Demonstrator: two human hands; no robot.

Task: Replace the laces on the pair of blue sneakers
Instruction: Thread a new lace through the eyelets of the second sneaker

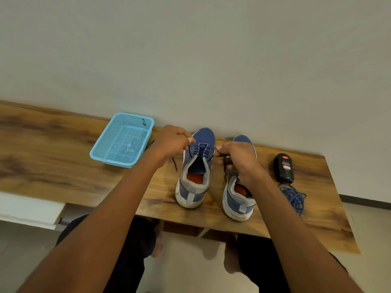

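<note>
Two blue sneakers with white soles stand side by side on the wooden table, toes toward the wall. The left sneaker (195, 172) carries a dark lace (200, 150) threaded through its eyelets. My left hand (171, 142) pinches one end of that lace at the shoe's left side. My right hand (237, 157) pinches the other end on the right, and covers the front of the right sneaker (238, 197). Loose dark lace ends hang down beside both hands. A bundle of bright blue laces (294, 197) lies to the right of the shoes.
A light blue mesh basket (122, 140) sits at the left near the wall. A black bottle of shoe polish (284, 168) lies at the right, just beyond the blue laces. The wooden table (53, 161) has its front edge close to my knees.
</note>
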